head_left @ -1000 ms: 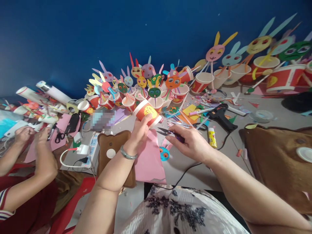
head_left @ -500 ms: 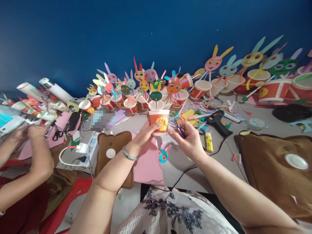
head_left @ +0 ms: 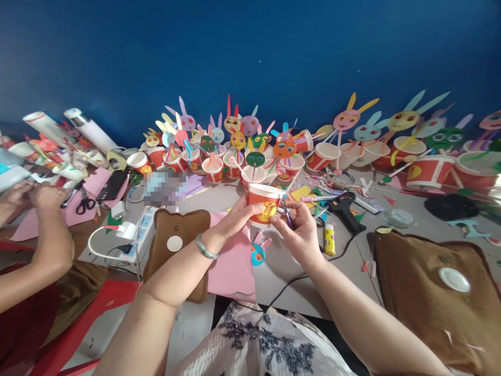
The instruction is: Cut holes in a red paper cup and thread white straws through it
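My left hand wraps round a red-and-white paper cup with a yellow emblem, held tilted above the table. Close against the cup's right side, my right hand grips a slim dark purple tool with a shiny metallic end. Its exact kind is too small to make out. A blue paper rabbit head with pink ears lies below the cup, beside a sheet of pink paper.
Behind stand several paper cups with rabbit faces. To my right lie a black glue gun, a yellow glue stick and a brown cushion-like bag. A power strip lies left, near a co-worker's arms.
The cup has tipped to the side and moved slightly right and down, with both hands still on it or close by. The whole view has shifted a little.
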Demonstrator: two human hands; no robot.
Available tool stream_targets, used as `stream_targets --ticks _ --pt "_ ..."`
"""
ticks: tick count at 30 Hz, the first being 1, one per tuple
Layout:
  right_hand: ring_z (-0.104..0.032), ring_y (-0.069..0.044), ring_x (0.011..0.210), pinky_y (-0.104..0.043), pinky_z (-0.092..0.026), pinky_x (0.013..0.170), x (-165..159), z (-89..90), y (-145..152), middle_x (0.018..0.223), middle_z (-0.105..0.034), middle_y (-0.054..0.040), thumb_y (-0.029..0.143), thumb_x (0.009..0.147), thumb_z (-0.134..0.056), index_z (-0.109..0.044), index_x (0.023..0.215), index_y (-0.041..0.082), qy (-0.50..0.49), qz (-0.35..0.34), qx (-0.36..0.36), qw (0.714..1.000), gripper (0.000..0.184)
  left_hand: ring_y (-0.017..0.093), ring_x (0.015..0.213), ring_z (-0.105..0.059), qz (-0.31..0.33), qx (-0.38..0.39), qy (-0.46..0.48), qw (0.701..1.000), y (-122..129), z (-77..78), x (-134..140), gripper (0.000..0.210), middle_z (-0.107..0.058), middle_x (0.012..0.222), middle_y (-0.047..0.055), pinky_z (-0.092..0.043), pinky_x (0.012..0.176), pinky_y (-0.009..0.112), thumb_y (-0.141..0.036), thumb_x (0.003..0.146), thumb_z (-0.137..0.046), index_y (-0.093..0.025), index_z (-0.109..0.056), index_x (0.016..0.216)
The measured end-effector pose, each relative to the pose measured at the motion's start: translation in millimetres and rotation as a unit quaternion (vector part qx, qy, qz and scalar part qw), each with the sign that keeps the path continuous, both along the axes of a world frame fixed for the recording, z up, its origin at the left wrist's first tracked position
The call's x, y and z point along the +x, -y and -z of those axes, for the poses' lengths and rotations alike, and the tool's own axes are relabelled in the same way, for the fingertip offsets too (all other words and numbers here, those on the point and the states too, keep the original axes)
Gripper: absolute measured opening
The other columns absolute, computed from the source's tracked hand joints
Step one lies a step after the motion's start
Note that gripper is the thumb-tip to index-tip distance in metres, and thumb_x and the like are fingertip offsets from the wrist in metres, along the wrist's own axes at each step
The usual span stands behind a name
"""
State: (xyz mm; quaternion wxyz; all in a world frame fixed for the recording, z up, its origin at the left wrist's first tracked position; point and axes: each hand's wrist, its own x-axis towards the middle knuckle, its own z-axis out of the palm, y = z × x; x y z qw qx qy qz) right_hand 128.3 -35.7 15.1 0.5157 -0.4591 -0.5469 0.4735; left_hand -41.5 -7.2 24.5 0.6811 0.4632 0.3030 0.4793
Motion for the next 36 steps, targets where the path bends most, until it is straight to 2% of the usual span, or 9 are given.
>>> stream_targets --ticks 4,8,13,17,20,23,27,31,36 --pt "-0.046 -0.013 0.051 -0.029 -0.040 0.051 1 -3.5 1 0.062 -0.050 0.0079 0.055 0.079 -0.077 -0.044 0.099 0.027 0.014 0.009 0.005 1.000 0.047 0.024 0.099 -0.071 0.020 -0.004 0.002 1.000 -2 -4.5 -4 0.039 -0.075 0.108 0.013 -0.053 0.086 0.034 -0.036 0.079 -0.076 -0.016 -0.070 0.112" --pt "-0.041 -0.012 0.050 -0.029 -0.035 0.049 3 -4.6 1 0.062 -0.047 0.0078 0.056 0.080 -0.076 -0.045 0.100 0.027 0.033 0.012 0.020 0.999 0.046 0.023 0.097 -0.070 0.012 0.002 0.003 1.000 -4 -6.3 -5 0.040 -0.074 0.108 0.012 -0.054 0.083 0.032 -0.030 0.074 -0.078 -0.017 -0.069 0.111" --pt "-0.040 -0.012 0.051 -0.028 -0.033 0.050 2 -2.3 -1 0.064 -0.047 0.0080 0.052 0.079 -0.078 -0.046 0.100 0.027 0.034 0.014 0.008 0.999 0.046 0.024 0.101 -0.069 0.009 0.015 0.015 1.000 -4 -3.9 -6 0.053 -0.072 0.114 0.012 -0.055 0.085 0.033 -0.023 0.065 -0.085 -0.018 -0.066 0.115" --pt "-0.046 -0.012 0.055 -0.028 -0.037 0.052 2 -1.7 -2 0.067 -0.054 0.0060 0.051 0.078 -0.078 -0.046 0.098 0.026 0.036 0.017 0.002 0.999 0.045 0.025 0.100 -0.069 0.027 0.022 0.023 0.999 -4 0.1 -7 0.059 -0.071 0.115 0.012 -0.056 0.086 0.035 -0.026 0.065 -0.088 -0.018 -0.064 0.118" --pt "-0.047 -0.012 0.058 -0.027 -0.037 0.053 2 -0.7 -2 0.071 -0.057 0.0035 0.055 0.080 -0.075 -0.049 0.097 0.025 0.054 0.028 0.003 0.998 0.044 0.025 0.099 -0.069 -0.023 0.026 0.012 0.999 -7 4.3 -7 0.061 -0.071 0.111 0.012 -0.055 0.085 0.035 -0.029 0.060 -0.091 -0.017 -0.065 0.114" --pt "-0.044 -0.012 0.055 -0.026 -0.032 0.049 3 1.8 -1 0.067 -0.053 0.0042 0.059 0.085 -0.068 -0.050 0.099 0.024 0.066 0.009 0.011 0.998 0.041 0.024 0.098 -0.069 -0.077 0.015 0.006 0.997 -9 7.9 -6 0.062 -0.071 0.109 0.011 -0.056 0.085 0.035 -0.029 0.056 -0.093 -0.016 -0.065 0.110" --pt "-0.044 -0.012 0.055 -0.026 -0.032 0.049 4 6.1 2 0.065 -0.051 0.0041 0.059 0.092 -0.060 -0.054 0.099 0.023 0.117 -0.010 0.043 0.992 0.036 0.024 0.096 -0.069 -0.084 -0.003 0.008 0.996 -11 9.8 -7 0.067 -0.070 0.109 0.010 -0.059 0.081 0.036 -0.032 0.057 -0.094 -0.016 -0.061 0.113" --pt "-0.043 -0.011 0.052 -0.026 -0.034 0.051 4 6.0 1 0.061 -0.049 0.0051 0.058 0.094 -0.055 -0.057 0.096 0.021 0.186 -0.006 0.071 0.980 0.037 0.025 0.099 -0.069 -0.092 0.022 -0.006 0.996 -12 10.0 -8 0.074 -0.069 0.111 0.012 -0.060 0.079 0.034 -0.038 0.057 -0.094 -0.015 -0.057 0.118" --pt "-0.044 -0.011 0.053 -0.027 -0.037 0.053 4 4.0 0 0.059 -0.050 0.0038 0.060 0.098 -0.047 -0.060 0.090 0.020 0.215 -0.047 0.077 0.972 0.043 0.026 0.100 -0.068 -0.112 0.048 -0.020 0.992 -15 13.5 -8 0.076 -0.069 0.113 0.012 -0.059 0.082 0.037 -0.042 0.058 -0.093 -0.017 -0.054 0.118"
